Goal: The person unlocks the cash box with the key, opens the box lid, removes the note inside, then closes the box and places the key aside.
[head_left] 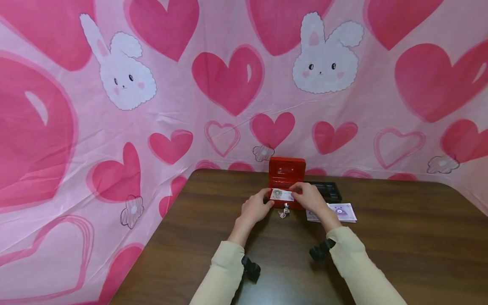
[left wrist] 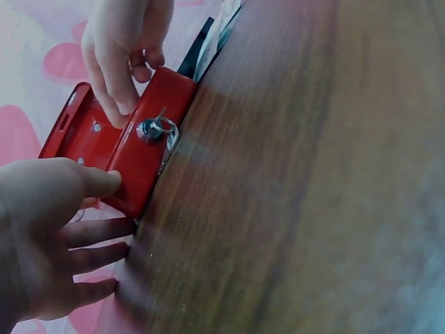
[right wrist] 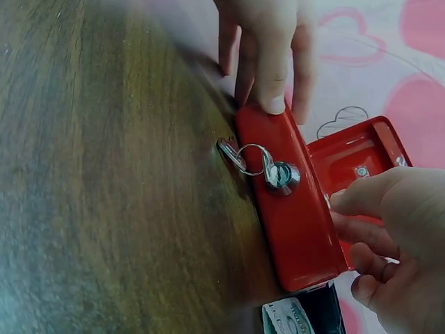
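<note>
A small red cash box [head_left: 282, 204] stands on the table with its lid raised at the back. Keys on a ring [right wrist: 245, 160] hang from the lock on its front. My left hand [head_left: 256, 207] holds the box's left end, the thumb on the front edge and the other fingers along the side. A pale printed banknote [head_left: 281, 195] lies in the box opening. The right hand [head_left: 310, 197] reaches into the box from the right and pinches the note's right edge between thumb and finger; in the wrist views the box's front wall hides most of the note.
A black plastic tray [head_left: 328, 191] lies right of the box. Purple-printed banknotes [head_left: 345, 211] are stacked in front of it, partly under the right wrist. The brown wooden table [head_left: 400, 237] meets a pink heart-patterned cloth [head_left: 228, 25] at the back and left.
</note>
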A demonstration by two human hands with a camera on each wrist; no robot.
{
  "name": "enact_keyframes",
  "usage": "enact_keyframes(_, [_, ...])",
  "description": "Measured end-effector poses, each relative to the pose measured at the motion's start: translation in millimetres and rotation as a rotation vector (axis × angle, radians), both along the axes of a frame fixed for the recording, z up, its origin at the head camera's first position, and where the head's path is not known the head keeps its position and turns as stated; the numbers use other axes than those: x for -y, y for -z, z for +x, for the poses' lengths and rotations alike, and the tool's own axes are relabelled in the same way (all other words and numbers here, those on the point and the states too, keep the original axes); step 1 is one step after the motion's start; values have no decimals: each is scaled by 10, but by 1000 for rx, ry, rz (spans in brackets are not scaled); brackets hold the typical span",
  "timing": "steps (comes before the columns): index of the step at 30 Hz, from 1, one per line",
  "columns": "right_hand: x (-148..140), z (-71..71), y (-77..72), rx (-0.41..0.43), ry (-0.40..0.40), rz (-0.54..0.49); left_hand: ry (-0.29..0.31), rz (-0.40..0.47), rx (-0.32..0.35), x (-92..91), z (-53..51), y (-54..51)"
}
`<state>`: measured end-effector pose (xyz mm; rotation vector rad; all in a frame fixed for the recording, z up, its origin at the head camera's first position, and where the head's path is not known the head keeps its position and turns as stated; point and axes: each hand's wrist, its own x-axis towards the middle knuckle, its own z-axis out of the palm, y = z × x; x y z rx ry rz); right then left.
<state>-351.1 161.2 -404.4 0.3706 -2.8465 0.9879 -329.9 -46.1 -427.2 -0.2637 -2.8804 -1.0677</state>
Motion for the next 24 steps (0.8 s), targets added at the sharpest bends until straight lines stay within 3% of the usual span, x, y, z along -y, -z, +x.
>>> enact_keyframes(24, [137, -81, -41, 52, -29, 167, 15, -17, -8, 5, -5, 4])
